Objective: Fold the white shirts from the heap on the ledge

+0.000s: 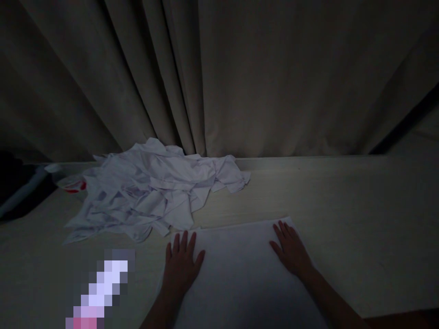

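Crumpled white clothes (pixel 151 192) lie behind the folded cloth (pixel 240 269) pressed by flat, open left hand (pixel 181 265) and right hand (pixel 291 249).

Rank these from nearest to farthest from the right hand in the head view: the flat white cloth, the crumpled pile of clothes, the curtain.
1. Flat white cloth: right under the right hand, touching it.
2. Crumpled pile of clothes: to the left, farther back on the table.
3. Curtain: behind the table's far edge.

Crumpled white garments (pixel 151 192) heaped on the table (pixel 343 205) — grey curtain (pixel 240 77) behind
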`<act>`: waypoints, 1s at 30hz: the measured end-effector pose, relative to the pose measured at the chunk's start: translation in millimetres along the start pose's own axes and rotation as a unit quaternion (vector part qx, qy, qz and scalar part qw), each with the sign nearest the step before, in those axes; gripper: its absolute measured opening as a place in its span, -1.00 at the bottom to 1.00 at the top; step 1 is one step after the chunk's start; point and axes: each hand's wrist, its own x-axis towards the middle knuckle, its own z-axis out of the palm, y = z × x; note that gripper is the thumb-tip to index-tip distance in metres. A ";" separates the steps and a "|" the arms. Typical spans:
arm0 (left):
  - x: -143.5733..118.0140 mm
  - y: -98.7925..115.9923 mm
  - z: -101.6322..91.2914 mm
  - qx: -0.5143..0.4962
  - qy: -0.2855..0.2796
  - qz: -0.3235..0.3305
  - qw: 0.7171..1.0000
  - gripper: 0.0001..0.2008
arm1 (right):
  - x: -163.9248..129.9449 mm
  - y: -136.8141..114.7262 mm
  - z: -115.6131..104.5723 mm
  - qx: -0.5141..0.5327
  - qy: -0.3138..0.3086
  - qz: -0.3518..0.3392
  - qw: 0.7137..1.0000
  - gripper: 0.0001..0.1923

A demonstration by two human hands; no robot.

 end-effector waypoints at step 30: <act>2.3 -4.5 3.3 0.037 0.029 0.029 0.998 -0.39 | 13.0 -4.0 -2.1 -0.004 0.013 0.031 0.999 -0.26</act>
